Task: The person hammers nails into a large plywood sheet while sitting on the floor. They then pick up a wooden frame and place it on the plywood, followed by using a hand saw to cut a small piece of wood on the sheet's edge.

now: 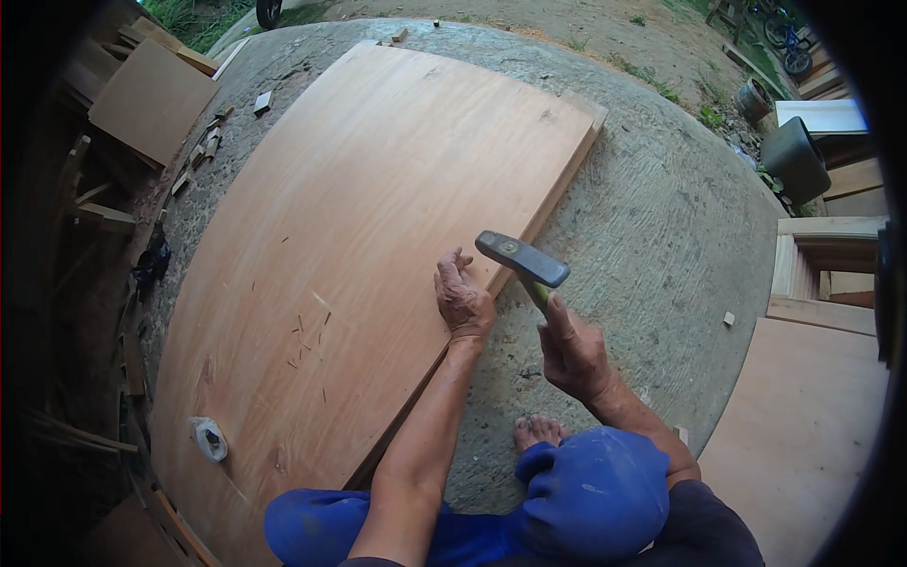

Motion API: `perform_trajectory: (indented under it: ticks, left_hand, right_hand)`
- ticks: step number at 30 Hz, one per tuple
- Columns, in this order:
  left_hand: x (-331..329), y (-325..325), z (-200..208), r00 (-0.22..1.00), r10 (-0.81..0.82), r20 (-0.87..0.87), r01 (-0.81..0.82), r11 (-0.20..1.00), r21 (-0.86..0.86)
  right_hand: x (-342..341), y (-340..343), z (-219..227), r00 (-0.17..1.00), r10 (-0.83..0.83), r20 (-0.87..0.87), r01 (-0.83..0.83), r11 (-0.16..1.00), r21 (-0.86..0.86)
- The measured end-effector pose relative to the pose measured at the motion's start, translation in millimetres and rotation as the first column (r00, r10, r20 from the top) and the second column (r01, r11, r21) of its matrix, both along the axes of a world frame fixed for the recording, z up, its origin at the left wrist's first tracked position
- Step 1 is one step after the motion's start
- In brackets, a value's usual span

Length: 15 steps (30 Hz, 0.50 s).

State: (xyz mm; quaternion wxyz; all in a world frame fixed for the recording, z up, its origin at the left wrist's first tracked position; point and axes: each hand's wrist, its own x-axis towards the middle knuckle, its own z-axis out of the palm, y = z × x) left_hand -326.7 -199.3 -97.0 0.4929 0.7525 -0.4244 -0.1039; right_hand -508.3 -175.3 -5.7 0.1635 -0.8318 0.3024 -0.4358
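In my right hand (573,352) is a hammer (522,258), gripped by its greenish handle with the thumb along it. The grey metal head is raised above the right edge of a large plywood panel (378,189). My left hand (463,300) rests at that same edge, just left of the hammer head. Its fingers are curled together, and whatever they pinch is too small to make out. Several loose nails (304,342) lie scattered on the panel, left of my left forearm. Farther to the near left sits a small clear plastic bag (209,439).
Rough concrete (652,246) surrounds the panel. Wood offcuts (203,151) lie along the left side, near a leaning board (151,102). At the right are another wooden panel (803,425), a wooden frame (789,265) and a dark bin (794,161). My bare foot (540,432) stands beside the panel.
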Motion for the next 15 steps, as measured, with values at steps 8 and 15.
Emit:
perform_trajectory:
  ticks: [8,15]
  left_hand:
    - [9.5,2.9,5.0,0.988,-0.021,-0.154,0.015,0.999,-0.044]
    - [155.9,51.1,-9.1,0.915,0.398,-0.064,-0.4,0.916,-0.035]
  right_hand:
    - [1.9,-13.7,-38.6,0.874,-0.045,-0.483,0.197,0.943,0.267]
    - [-28.7,26.1,-57.5,0.984,-0.084,-0.16,0.157,0.838,0.523]
